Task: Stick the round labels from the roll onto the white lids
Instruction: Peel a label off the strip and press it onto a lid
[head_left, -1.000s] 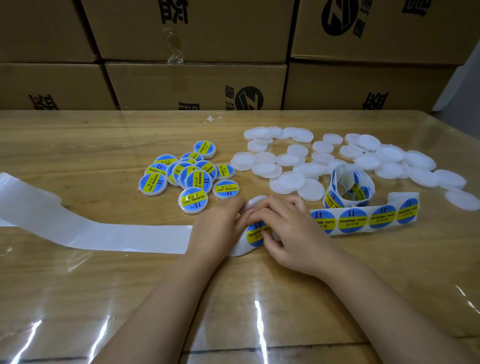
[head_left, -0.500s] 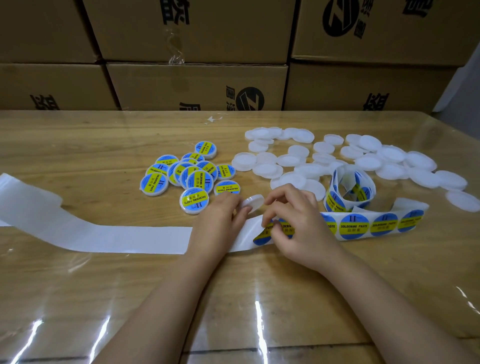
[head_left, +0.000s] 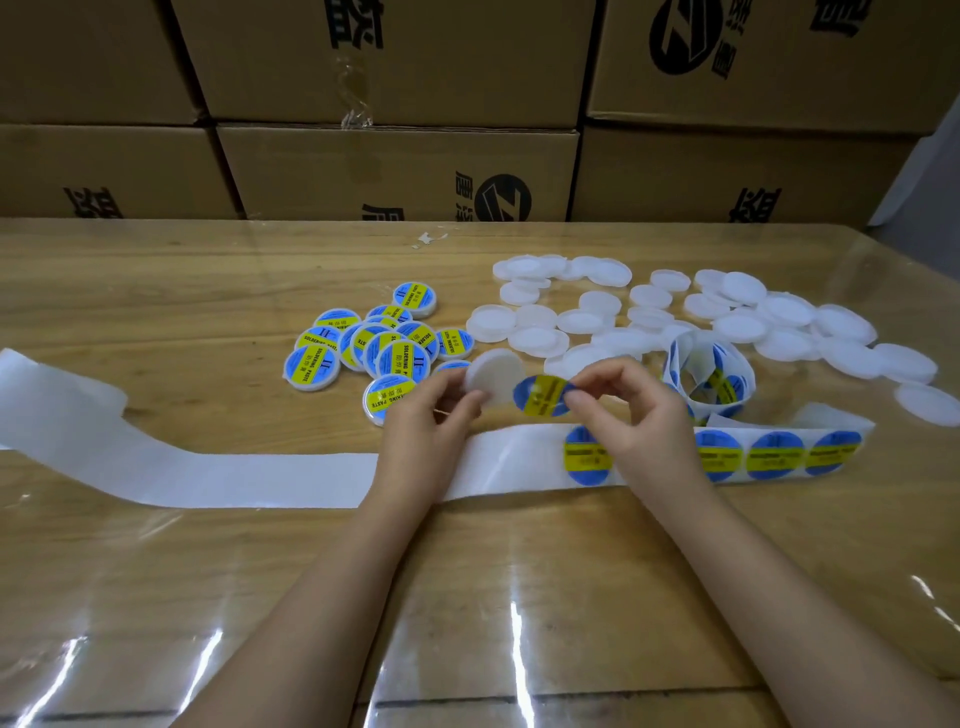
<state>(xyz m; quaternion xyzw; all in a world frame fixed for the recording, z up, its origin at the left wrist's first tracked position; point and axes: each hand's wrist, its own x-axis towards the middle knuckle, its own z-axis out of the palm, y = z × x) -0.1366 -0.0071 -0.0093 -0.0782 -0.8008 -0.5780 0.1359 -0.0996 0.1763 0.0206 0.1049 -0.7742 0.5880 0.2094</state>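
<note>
My left hand (head_left: 428, 415) holds a plain white lid (head_left: 496, 375) tilted up above the table. Just right of it, my right hand (head_left: 631, 415) pinches a peeled blue-and-yellow round label (head_left: 540, 396) by its right edge; the label hangs in the air, close to the lid. The label strip (head_left: 774, 456) lies flat under my right hand and runs into a coiled roll (head_left: 709, 378). The empty backing paper (head_left: 208, 470) trails off to the left. A pile of labelled lids (head_left: 374, 345) lies left of centre, and several bare white lids (head_left: 675, 317) are spread at the right.
Stacked cardboard boxes (head_left: 400, 171) form a wall behind the wooden table (head_left: 156, 270), which has a glossy clear cover. One bare lid (head_left: 927, 402) lies near the table's right edge.
My right hand has peeled a label off the strip and lifted it. My left hand has raised the white lid beside it. The strip now lies flatter on the table.
</note>
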